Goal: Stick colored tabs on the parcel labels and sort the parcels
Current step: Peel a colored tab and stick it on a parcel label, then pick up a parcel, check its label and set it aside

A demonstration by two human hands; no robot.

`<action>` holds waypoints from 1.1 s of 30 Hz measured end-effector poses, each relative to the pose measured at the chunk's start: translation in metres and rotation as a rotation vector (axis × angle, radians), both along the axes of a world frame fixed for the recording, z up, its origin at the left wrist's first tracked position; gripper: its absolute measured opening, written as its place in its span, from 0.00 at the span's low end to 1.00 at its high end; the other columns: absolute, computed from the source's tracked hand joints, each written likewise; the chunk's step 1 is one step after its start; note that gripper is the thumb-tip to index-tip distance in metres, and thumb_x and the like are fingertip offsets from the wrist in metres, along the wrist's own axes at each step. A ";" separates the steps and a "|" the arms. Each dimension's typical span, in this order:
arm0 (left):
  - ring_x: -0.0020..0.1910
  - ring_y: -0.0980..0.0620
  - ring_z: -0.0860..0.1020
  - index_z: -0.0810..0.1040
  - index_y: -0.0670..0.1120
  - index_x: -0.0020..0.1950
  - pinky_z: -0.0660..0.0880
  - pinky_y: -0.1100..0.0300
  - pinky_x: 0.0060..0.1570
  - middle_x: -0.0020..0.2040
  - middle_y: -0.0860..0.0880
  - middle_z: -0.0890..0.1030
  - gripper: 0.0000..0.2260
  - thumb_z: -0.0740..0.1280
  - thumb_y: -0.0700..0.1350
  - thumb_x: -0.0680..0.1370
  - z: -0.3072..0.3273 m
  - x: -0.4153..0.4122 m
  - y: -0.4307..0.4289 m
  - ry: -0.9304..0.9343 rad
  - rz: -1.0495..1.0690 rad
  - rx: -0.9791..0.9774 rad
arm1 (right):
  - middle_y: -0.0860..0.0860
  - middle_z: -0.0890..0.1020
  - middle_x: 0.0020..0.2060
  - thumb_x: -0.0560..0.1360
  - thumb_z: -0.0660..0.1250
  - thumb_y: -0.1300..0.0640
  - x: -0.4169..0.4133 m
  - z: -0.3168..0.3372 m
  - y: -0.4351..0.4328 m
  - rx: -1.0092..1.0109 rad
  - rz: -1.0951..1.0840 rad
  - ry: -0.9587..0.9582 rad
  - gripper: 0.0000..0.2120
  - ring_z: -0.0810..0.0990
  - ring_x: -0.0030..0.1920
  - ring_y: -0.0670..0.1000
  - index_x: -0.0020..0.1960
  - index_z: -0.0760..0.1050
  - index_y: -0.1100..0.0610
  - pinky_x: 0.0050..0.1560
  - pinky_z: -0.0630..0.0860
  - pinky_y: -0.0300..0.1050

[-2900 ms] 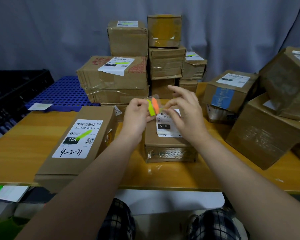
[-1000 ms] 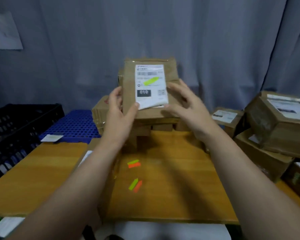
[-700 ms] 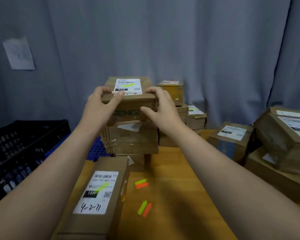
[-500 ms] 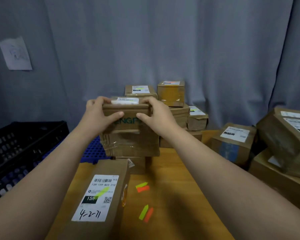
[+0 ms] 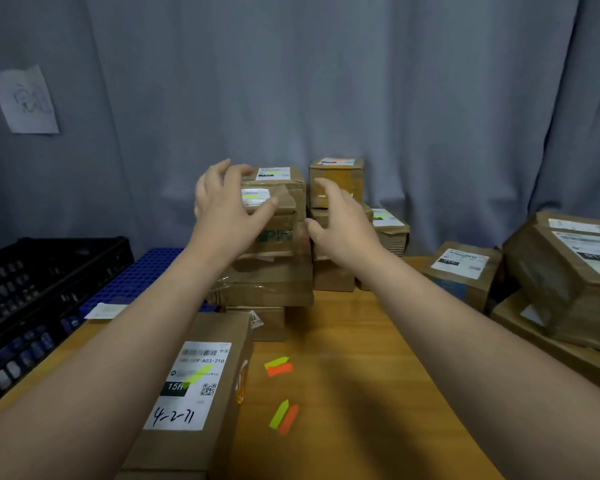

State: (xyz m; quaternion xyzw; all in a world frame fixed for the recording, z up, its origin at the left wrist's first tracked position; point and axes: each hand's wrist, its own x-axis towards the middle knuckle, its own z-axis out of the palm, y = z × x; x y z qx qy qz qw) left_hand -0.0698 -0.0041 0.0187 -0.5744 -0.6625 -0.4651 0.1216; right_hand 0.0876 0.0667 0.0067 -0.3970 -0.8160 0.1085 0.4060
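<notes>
a small brown parcel (image 5: 284, 206) sits upright on top of a stack of parcels (image 5: 267, 278) at the back of the tabletop (image 5: 361, 341), its white label (image 5: 255, 196) bearing a green tab. a long parcel (image 5: 222, 330) lies front left, its label also tabbed green. two green-and-orange tab pairs (image 5: 278, 366) lie loose just beside it.
</notes>
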 end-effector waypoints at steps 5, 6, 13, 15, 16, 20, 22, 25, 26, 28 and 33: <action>0.71 0.46 0.58 0.71 0.47 0.66 0.56 0.54 0.69 0.68 0.46 0.67 0.18 0.66 0.50 0.77 0.009 0.066 0.006 0.033 -0.136 0.005 | 0.52 0.72 0.66 0.77 0.64 0.53 0.071 0.015 -0.013 0.041 -0.119 -0.015 0.26 0.68 0.67 0.54 0.72 0.62 0.52 0.63 0.69 0.51; 0.70 0.46 0.60 0.72 0.47 0.64 0.57 0.55 0.68 0.67 0.46 0.69 0.17 0.66 0.50 0.77 0.009 0.082 0.009 0.025 -0.162 0.006 | 0.52 0.74 0.64 0.77 0.64 0.52 0.089 0.016 -0.015 0.042 -0.147 -0.015 0.24 0.69 0.66 0.54 0.71 0.64 0.52 0.62 0.70 0.51; 0.54 0.52 0.74 0.75 0.45 0.58 0.67 0.65 0.51 0.56 0.45 0.76 0.11 0.67 0.46 0.77 -0.012 0.218 0.051 -0.253 -0.487 -0.172 | 0.54 0.80 0.55 0.77 0.61 0.51 0.225 0.020 -0.016 0.132 -0.470 -0.188 0.12 0.73 0.59 0.57 0.56 0.78 0.53 0.58 0.70 0.52; 0.51 0.54 0.74 0.73 0.46 0.58 0.69 0.63 0.49 0.57 0.46 0.77 0.14 0.66 0.53 0.78 -0.017 0.254 0.065 -0.406 -0.557 -0.361 | 0.54 0.80 0.54 0.77 0.61 0.50 0.259 0.023 -0.012 0.107 -0.585 -0.238 0.12 0.74 0.58 0.58 0.55 0.79 0.52 0.56 0.67 0.50; 0.51 0.54 0.75 0.73 0.48 0.58 0.71 0.60 0.49 0.57 0.45 0.78 0.17 0.64 0.58 0.77 -0.019 0.271 0.071 -0.485 -0.577 -0.462 | 0.55 0.80 0.54 0.77 0.60 0.50 0.275 0.025 -0.009 0.075 -0.635 -0.252 0.13 0.74 0.58 0.59 0.55 0.79 0.52 0.56 0.67 0.50; 0.55 0.52 0.75 0.73 0.51 0.62 0.71 0.57 0.49 0.58 0.51 0.75 0.27 0.58 0.70 0.74 -0.016 0.326 0.080 -0.562 -0.594 -0.743 | 0.55 0.78 0.55 0.76 0.61 0.51 0.331 0.024 0.013 -0.196 -0.698 -0.200 0.14 0.75 0.57 0.59 0.57 0.76 0.56 0.54 0.72 0.50; 0.47 0.56 0.78 0.77 0.53 0.55 0.75 0.63 0.44 0.51 0.55 0.81 0.20 0.60 0.66 0.76 -0.017 0.344 0.080 -0.661 -0.646 -0.814 | 0.54 0.79 0.53 0.75 0.63 0.52 0.345 0.018 0.022 -0.384 -0.645 -0.135 0.13 0.76 0.54 0.56 0.56 0.74 0.57 0.50 0.72 0.47; 0.43 0.56 0.80 0.77 0.50 0.58 0.77 0.62 0.40 0.45 0.55 0.82 0.16 0.63 0.59 0.78 -0.021 0.353 0.074 -0.764 -0.699 -0.787 | 0.51 0.77 0.49 0.74 0.63 0.54 0.347 0.009 0.026 -0.485 -0.544 0.043 0.09 0.75 0.50 0.53 0.52 0.72 0.55 0.46 0.68 0.43; 0.46 0.55 0.80 0.75 0.49 0.62 0.77 0.60 0.44 0.49 0.53 0.81 0.18 0.63 0.58 0.78 -0.023 0.350 0.073 -0.743 -0.695 -0.723 | 0.50 0.76 0.48 0.75 0.64 0.54 0.344 0.010 0.025 -0.450 -0.520 0.080 0.09 0.74 0.50 0.52 0.54 0.72 0.55 0.46 0.66 0.42; 0.52 0.54 0.79 0.70 0.46 0.68 0.76 0.61 0.50 0.58 0.51 0.79 0.22 0.64 0.56 0.78 -0.023 0.334 0.069 -0.706 -0.674 -0.522 | 0.47 0.73 0.49 0.76 0.64 0.56 0.333 0.016 0.018 -0.323 -0.462 0.141 0.11 0.71 0.49 0.49 0.58 0.70 0.54 0.47 0.64 0.41; 0.56 0.60 0.77 0.65 0.50 0.67 0.77 0.70 0.46 0.63 0.52 0.75 0.16 0.63 0.48 0.80 -0.025 0.269 0.037 -0.754 -0.707 -0.162 | 0.45 0.74 0.58 0.78 0.64 0.59 0.266 0.026 -0.011 -0.162 -0.166 0.395 0.18 0.73 0.57 0.45 0.66 0.65 0.52 0.57 0.72 0.41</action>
